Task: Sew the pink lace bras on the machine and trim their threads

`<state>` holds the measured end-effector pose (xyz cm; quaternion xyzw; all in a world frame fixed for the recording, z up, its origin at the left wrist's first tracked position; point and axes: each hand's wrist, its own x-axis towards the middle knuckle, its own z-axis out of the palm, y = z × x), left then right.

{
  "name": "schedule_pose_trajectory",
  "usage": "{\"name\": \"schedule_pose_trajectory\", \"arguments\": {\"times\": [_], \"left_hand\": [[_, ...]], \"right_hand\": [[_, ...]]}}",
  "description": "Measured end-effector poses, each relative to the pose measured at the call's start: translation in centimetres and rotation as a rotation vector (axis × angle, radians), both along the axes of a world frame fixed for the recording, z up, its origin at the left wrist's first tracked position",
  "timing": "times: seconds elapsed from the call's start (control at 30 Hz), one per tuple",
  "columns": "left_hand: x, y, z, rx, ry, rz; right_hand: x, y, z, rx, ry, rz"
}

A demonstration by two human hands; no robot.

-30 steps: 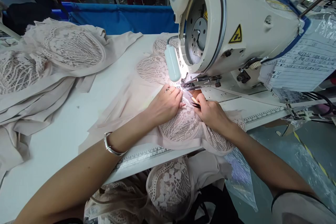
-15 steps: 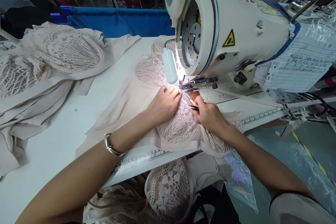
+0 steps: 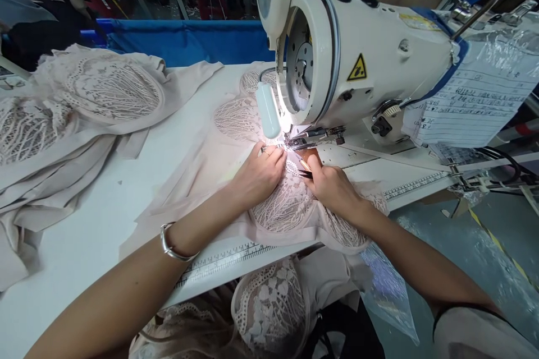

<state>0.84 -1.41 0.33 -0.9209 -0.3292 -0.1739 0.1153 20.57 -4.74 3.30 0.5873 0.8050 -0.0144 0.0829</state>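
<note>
The left hand (image 3: 261, 173) is resting bunched fingers on the lace garment (image 3: 284, 205) (pinching or not, I cannot tell), which is lying across the bench (image 3: 105, 224). The right hand's (image 3: 330, 186) fingers are pinching a dark-tipped tool (image 3: 305, 174).

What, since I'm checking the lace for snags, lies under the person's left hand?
The left hand is on a pale pink lace bra: one cup shows beside it, with sheer fabric to its left. Whatever lies directly beneath the palm is covered.
</note>
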Motion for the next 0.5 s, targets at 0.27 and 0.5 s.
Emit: {"name": "schedule_pose_trajectory", "arguments": {"times": [0.27, 0.5], "left_hand": [[-0.33, 0.31, 0.07, 0.004, -0.002, -0.028], [-0.58, 0.6, 0.01, -0.001, -0.011, -0.045]], "right_hand": [[0.01, -0.06, 0.2, -0.015, 0.016, -0.003], [0.07, 0.04, 0.07, -0.01, 0.04, 0.011]]}}
